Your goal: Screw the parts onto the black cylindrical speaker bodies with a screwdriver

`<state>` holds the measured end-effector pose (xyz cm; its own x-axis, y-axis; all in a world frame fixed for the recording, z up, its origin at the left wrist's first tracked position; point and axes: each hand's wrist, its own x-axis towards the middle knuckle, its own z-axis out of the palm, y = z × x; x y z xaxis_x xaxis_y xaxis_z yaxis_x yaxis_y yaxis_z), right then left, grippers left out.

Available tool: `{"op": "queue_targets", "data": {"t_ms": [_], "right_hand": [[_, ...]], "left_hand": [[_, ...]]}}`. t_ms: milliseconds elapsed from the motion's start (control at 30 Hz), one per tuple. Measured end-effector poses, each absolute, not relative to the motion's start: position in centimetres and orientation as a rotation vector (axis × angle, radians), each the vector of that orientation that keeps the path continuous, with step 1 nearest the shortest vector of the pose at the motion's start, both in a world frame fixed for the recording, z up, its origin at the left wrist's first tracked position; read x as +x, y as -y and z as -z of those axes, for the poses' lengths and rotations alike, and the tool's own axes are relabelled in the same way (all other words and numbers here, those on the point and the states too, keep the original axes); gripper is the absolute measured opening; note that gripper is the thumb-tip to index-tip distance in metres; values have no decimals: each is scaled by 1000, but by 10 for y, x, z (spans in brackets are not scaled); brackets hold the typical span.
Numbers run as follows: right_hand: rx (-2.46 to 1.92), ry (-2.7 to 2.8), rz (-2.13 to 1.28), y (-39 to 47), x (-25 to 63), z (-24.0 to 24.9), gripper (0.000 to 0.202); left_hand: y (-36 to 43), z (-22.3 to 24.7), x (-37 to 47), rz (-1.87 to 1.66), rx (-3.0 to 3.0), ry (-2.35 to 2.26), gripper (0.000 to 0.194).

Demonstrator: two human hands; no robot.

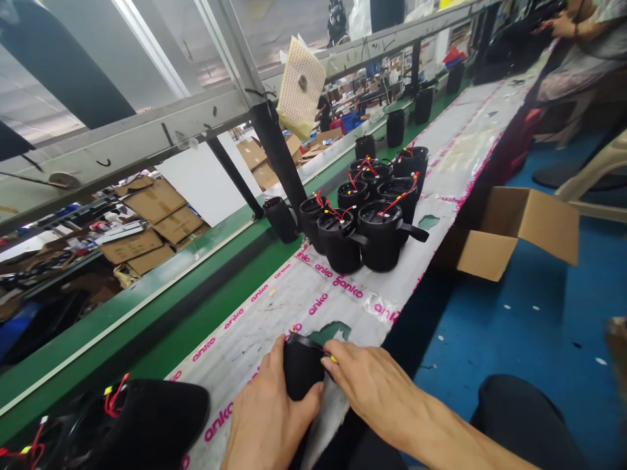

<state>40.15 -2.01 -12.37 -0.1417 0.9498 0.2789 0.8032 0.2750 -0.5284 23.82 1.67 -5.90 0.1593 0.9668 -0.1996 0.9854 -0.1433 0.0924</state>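
A black fabric-covered cylinder [302, 367], which looks like a portable speaker body, is tilted in front of me at the near edge of the bench. My left hand [274, 398] is wrapped round its left side, with the thumb across the front. At its upper right rim, my right hand [355, 372] is closed in a pinch. A small yellow bit shows between those fingers; the rest of what they grip is hidden. Farther up the bench stands a group of similar black cylinders [379, 238], open at the top, with red wires and small white and yellow connectors.
White sheeting printed "anko" [274, 320] covers the bench beside a green conveyor belt [225, 261]. More black cylinders with red wires [147, 418] lie at lower left. An open cardboard box [490, 251] stands on the blue floor. Another person's hand [561, 26] is at far right.
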Motion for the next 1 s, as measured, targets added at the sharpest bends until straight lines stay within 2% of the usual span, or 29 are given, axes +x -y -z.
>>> {"op": "queue_targets", "data": {"t_ms": [700,1000], "right_hand": [[-1616,1920,-533,16,394,135,20],[-1560,1936,-358,14,399,138,20]], "left_hand": [[-23,61,233,151,2176,-1913,77],[-24,60,233,155,2171,-1898,77]]}}
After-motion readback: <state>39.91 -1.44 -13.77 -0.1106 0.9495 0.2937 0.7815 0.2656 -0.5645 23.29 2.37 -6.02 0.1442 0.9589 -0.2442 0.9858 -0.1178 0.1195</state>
